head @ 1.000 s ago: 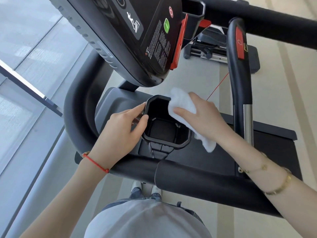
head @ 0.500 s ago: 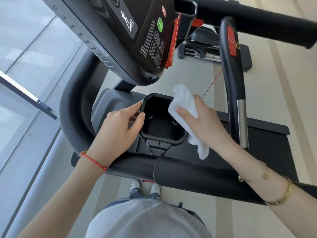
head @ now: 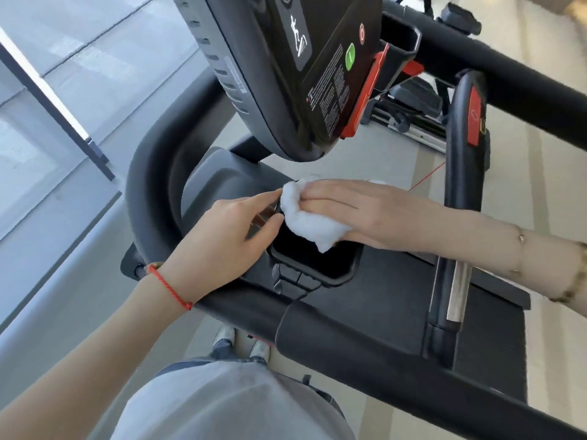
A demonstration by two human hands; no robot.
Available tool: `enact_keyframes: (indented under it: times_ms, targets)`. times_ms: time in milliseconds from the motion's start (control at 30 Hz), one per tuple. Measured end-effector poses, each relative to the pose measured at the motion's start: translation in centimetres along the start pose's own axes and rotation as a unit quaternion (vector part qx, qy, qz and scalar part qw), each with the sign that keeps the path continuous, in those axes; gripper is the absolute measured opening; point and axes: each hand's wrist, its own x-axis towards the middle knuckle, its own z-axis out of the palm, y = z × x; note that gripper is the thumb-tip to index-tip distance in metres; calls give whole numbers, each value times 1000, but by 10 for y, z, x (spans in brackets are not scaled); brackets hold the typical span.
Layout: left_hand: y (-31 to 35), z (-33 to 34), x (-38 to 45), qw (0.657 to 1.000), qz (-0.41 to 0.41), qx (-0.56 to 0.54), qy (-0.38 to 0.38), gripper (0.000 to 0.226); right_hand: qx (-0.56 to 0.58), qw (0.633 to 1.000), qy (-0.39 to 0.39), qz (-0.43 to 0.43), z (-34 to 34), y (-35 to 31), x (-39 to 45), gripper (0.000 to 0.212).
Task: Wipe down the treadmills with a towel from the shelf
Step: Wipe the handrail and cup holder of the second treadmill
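Note:
A white towel (head: pixel 305 223) lies bunched over the far left corner of the treadmill's black cup holder (head: pixel 330 279). My right hand (head: pixel 365 214) holds the towel and presses it onto that rim, its fingers laid nearly straight across it and the thumb hidden underneath. Just to the left, my left hand (head: pixel 219 239) grips the holder's left rim between thumb and forefinger, and its fingertips touch the towel. The tilted black console (head: pixel 286 74) hangs above both hands.
A thick black handrail (head: pixel 349 344) runs across in front of my body. An upright grip (head: pixel 463 173) with a red tag stands to the right, above the belt (head: pixel 489 344). Glass wall (head: pixel 47 122) at left; another machine (head: pixel 413 119) behind. A red safety cord (head: pixel 427 176) hangs near my right wrist.
My right hand has slid the towel left from the holder's right rim to its far left corner and flattened over it. The left hand has kept its hold.

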Motion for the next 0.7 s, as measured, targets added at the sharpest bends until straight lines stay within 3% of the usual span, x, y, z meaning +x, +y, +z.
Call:
enact_keyframes:
  times_ms: [200,333,633,700]
  targets:
    - [4,1,0,999,-31,12,10,47,25,982,-122,-141,-5,24,25,57]
    - [7,1,0,999,-37,13,11,48,-110,943,-193,-249,16,22,51,36]
    - [8,2,-3,999,-34,37,10,48,-212,926,-218,-225,29,16,54,57]
    - [7,2,-3,998,-32,44,11,47,-219,922,-242,-206,30,12,54,52]
